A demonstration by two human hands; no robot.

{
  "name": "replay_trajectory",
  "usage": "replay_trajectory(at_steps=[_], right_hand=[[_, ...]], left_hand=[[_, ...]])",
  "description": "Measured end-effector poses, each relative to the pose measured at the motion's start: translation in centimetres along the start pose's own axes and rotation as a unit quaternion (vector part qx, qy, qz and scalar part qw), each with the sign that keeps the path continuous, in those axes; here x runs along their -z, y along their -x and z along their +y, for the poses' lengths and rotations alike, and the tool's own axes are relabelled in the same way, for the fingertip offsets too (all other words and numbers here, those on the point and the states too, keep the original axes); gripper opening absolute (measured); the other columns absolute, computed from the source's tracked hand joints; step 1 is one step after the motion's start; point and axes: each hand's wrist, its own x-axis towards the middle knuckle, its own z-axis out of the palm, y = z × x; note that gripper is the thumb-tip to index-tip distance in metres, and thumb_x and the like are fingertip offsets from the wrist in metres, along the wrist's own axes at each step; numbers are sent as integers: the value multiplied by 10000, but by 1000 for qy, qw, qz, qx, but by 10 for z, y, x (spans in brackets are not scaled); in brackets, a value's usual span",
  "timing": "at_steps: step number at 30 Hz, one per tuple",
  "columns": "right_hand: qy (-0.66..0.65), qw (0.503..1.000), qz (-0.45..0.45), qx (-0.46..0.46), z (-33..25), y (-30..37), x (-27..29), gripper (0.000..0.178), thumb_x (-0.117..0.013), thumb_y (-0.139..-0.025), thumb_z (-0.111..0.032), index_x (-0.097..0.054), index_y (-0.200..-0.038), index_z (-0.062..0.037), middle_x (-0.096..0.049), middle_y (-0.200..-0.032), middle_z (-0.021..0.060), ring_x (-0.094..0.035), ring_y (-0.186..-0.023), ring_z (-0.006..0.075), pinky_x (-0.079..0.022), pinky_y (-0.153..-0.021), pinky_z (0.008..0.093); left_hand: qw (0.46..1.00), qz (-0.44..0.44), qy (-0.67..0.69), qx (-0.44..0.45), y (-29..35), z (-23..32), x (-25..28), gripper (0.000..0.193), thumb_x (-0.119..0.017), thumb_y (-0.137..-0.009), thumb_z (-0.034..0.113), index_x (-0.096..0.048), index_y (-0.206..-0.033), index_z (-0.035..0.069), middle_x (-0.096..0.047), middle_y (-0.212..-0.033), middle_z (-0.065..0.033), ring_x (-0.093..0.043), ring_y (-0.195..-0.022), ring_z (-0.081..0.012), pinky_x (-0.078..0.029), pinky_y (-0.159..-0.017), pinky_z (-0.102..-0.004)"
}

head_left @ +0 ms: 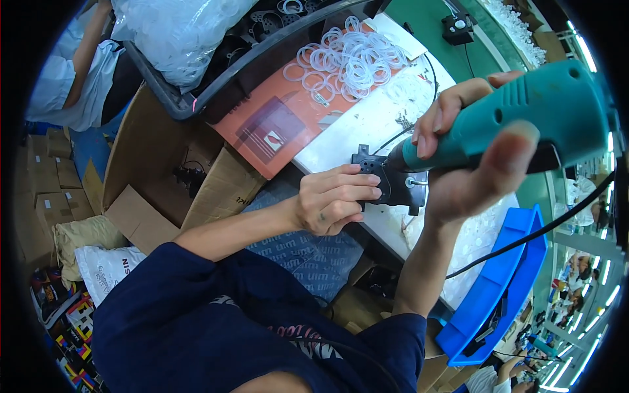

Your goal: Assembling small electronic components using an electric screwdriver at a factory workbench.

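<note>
My right hand point(453, 187) is wrapped round a green electric screwdriver point(557, 105), which is large and close to the camera. Its dark nose points down and left at a black plastic part point(397, 187) with holes and corner tabs, at the edge of the white worktable point(337, 149). My left hand point(337, 198) presses on the part's left side, fingers together over it. A small metal post or screw point(411, 183) shows on the part's right side. Whether the screwdriver's tip touches the part cannot be made out.
Translucent rings point(357, 65) lie piled on an orange sheet point(239, 124) beyond my hands. A black crate point(196, 108) with a plastic bag stands far left, above an open carton point(154, 154). A blue bin point(488, 288) is at right, near the black cable point(524, 241). Another person's arm point(85, 59) shows upper left.
</note>
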Motion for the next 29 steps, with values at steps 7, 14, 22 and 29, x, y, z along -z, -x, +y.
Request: replay_trajectory(at_steps=[7,14,22,29], right_hand=[[-23,1000,12,-18,-5,-1,-14,643,-613,-797,-527,-394,-1001,42,-453,-553,90,-432,-382,126,-348,-350,220],[-101,988,-94,-76,-6,-9,-20,652,-606,-780,-565,-415,-955,34,-448,-526,69,-402,-362,104,-327,-337,203],[-212,975,18,-57,-24,9,-2,742,-516,-806,-672,-403,-1154,-27,-491,-736,81,-448,-465,113,-390,-407,229],[-270,948,137,98,-86,39,-17,722,-472,-765,-758,-463,-1065,-102,-384,-724,17,-381,-474,63,-359,-448,228]], left_hand=[[999,37,-18,-3,6,-3,-12,149,-582,-888,163,-469,-906,68,-682,-963,-109,-671,-933,-260,-515,-858,-384],[998,46,-33,-11,2,-2,-9,162,-609,-869,151,-476,-887,60,-679,-925,-91,-673,-910,-259,-529,-832,-383],[910,215,192,299,-28,28,14,203,-413,-988,158,-470,-833,39,-545,-717,-61,-503,-671,-120,-421,-673,-254],[609,187,562,527,-59,54,39,309,-443,-986,284,-491,-807,37,-564,-770,-57,-565,-718,-132,-518,-797,-316]])
